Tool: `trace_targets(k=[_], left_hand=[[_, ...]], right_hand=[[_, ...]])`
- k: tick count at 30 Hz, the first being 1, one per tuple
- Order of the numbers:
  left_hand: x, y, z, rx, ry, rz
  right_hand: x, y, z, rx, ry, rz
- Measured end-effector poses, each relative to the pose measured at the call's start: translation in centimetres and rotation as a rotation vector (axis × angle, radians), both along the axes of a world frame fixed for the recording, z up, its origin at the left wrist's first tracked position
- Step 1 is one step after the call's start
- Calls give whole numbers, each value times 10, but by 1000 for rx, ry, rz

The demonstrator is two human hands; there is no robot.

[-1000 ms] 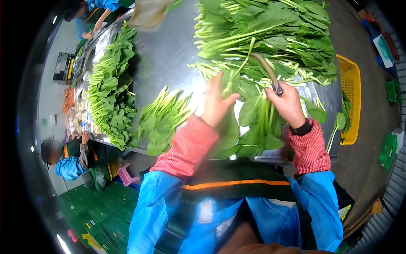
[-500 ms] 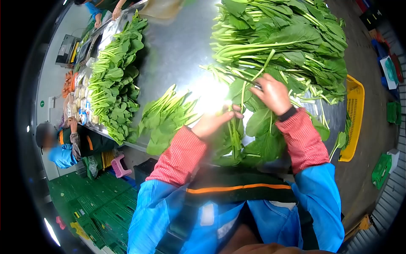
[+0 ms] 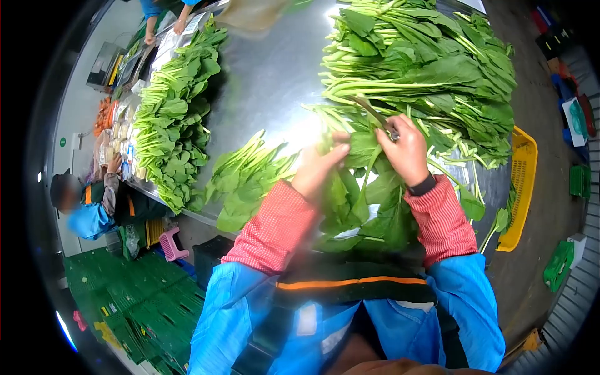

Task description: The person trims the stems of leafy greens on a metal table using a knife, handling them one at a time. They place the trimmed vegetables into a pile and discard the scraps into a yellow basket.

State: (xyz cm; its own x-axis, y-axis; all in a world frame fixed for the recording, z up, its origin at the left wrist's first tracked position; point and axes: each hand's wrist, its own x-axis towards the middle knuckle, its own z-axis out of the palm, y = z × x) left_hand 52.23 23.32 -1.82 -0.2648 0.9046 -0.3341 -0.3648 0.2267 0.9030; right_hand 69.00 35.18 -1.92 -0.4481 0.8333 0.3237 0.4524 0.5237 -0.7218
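My right hand (image 3: 405,150) is closed around a small knife (image 3: 375,115), its dark blade pointing up and left over the table. Thumb and fingers of my left hand (image 3: 317,167) are pinched on leafy green stalks, partly hidden by the fingers. Between the hands hangs a broad green leaf (image 3: 364,149). Loose leafy greens (image 3: 390,203) lie below, close to my body. To the left of my left hand rests a small bunch of greens (image 3: 247,169), stalks pointing up and right. Beyond my right hand rises a large heap of the same greens (image 3: 425,69).
A long row of greens (image 3: 172,119) lines the left of the metal table (image 3: 262,69). A yellow crate (image 3: 524,187) stands at the right edge. At left, a co-worker (image 3: 94,206) stands beside packed goods; another person's hands (image 3: 180,26) show at the top.
My left hand has moved slightly up and left, my right hand slightly down. The knife blade now points more steeply upward. The long stalk that stood up between the hands is no longer upright.
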Motion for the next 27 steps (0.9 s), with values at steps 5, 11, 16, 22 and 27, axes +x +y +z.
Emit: trace_targets(k=[5,11,16,22,27], left_hand=[[50,38,40,171,119,-92],[82,53,45,155,145,-249],[100,51,56,114,358,-330],[94,51,62,127,312,-334],[110,53,70,215,273,-397]], right_hand=[[47,-17,29,-254,184,44],[96,-23,36,-286,309,3],[123,-20,61,446,-151,-127],[160,0,16,100,-66,-335],[129,-17,63,-144,268,66]])
